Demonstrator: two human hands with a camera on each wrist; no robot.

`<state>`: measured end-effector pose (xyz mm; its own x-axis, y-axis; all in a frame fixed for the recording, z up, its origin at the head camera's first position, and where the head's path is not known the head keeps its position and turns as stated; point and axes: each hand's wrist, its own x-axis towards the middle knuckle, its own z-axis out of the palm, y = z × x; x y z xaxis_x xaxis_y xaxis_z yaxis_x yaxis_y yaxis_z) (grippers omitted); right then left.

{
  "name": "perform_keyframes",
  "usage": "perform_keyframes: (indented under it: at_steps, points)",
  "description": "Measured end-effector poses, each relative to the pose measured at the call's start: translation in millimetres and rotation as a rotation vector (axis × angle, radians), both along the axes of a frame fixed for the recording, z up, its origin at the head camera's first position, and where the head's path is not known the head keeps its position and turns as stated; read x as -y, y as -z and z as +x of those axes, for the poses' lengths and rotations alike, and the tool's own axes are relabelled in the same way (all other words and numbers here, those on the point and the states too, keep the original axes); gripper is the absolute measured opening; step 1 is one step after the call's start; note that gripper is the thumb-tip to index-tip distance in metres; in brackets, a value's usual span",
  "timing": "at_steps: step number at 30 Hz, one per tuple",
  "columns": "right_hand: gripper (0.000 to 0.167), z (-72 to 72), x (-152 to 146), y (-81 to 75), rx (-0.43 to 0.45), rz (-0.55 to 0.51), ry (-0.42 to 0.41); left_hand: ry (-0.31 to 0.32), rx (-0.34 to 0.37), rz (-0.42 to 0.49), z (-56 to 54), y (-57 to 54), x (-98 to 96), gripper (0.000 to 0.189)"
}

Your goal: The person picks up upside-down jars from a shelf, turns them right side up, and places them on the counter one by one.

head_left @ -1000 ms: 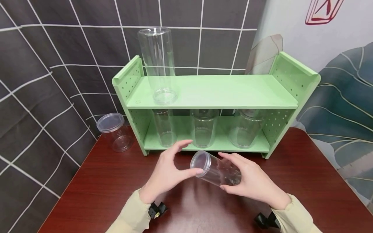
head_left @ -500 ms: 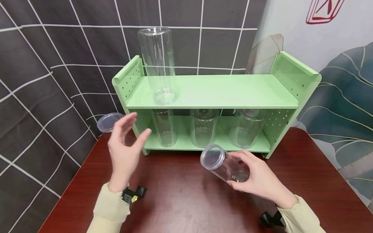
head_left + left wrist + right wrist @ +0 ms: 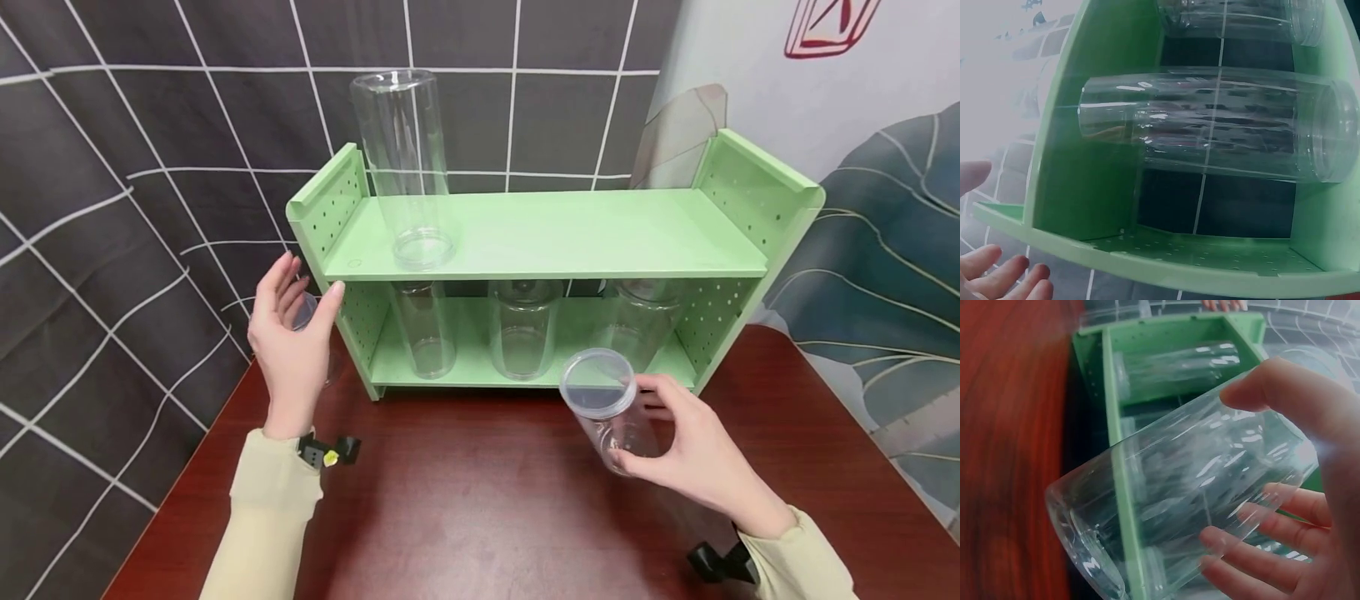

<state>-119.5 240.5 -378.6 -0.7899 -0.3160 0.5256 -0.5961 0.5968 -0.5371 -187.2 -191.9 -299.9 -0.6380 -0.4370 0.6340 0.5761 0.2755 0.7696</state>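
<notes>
My right hand (image 3: pixel 693 454) grips a clear plastic jar (image 3: pixel 615 429) that has a translucent lid (image 3: pixel 598 383). The jar tilts above the table, in front of the shelf's right half. Thumb and fingers lie on opposite sides of it, as the right wrist view also shows. At the left end of the green shelf (image 3: pixel 570 237), my left hand (image 3: pixel 291 362) is raised with thumb and fingers spread. A short lidded jar (image 3: pixel 306 310) stands behind that hand, mostly hidden by it. In the left wrist view nothing lies between the fingers (image 3: pixel 997 278) and thumb.
One tall clear jar (image 3: pixel 405 162) stands on the upper shelf at the left. Below it, the lower level holds a narrow jar (image 3: pixel 429 337), a middle jar (image 3: pixel 525 337) and a wider jar (image 3: pixel 637 321). Dark red wood forms the tabletop (image 3: pixel 450 500). A grid-patterned wall (image 3: pixel 187 125) borders the left and back.
My left hand has left the held jar's lid and moved left and up to the short lidded jar. My right hand has carried its jar rightward and tipped it more upright.
</notes>
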Motion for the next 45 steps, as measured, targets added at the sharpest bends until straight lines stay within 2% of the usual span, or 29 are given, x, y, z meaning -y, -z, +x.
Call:
perform_keyframes:
  at_steps: [3, 7, 10, 13, 15, 17, 23, 28, 33, 39, 45]
  points:
    - [0.085, 1.7, -8, -4.1, -0.023, -0.017, 0.029, 0.023, 0.011, -0.001, -7.2, -2.7, -1.0, 0.059]
    - [0.085, 3.9, -21, -11.9, -0.058, -0.043, 0.085, 0.017, 0.016, -0.004, -11.8, -4.9, -3.8, 0.058]
    - [0.086, 6.1, -34, -17.9, -0.068, -0.072, 0.146, -0.024, 0.032, -0.002, -6.6, -14.4, -11.9, 0.053]
    - [0.086, 10.9, -47, -24.5, -0.045, -0.105, 0.207, -0.072, 0.042, 0.004, -12.0, -15.8, -12.3, 0.048]
    - [0.087, 15.0, -55, -28.8, -0.024, -0.117, 0.249, -0.111, 0.044, -0.007, -16.7, -15.0, -10.3, 0.043]
    - [0.090, 19.0, -64, -33.0, -0.009, -0.125, 0.292, -0.147, 0.039, -0.011, -26.7, -9.0, -3.8, 0.038]
    - [0.090, 24.4, -90, -40.1, -0.006, -0.177, 0.403, -0.207, 0.024, -0.036, -31.6, -9.3, -2.1, 0.032]
    - [0.085, 22.9, -113, -45.1, 0.007, -0.286, 0.508, -0.236, 0.032, -0.059, -31.9, -9.1, -1.7, 0.031]
    - [0.081, 8.3, -132, -41.1, 0.012, -0.380, 0.605, -0.248, 0.038, -0.077, -30.4, -11.3, -0.5, 0.028]
    - [0.070, -21.4, -153, -20.6, 0.166, -0.438, 0.664, -0.259, 0.068, -0.092, -29.0, -13.7, -1.0, 0.027]
    - [0.067, -58.4, -168, 0.2, 0.244, -0.434, 0.695, -0.282, 0.069, -0.113, -29.4, -15.4, -0.5, 0.026]
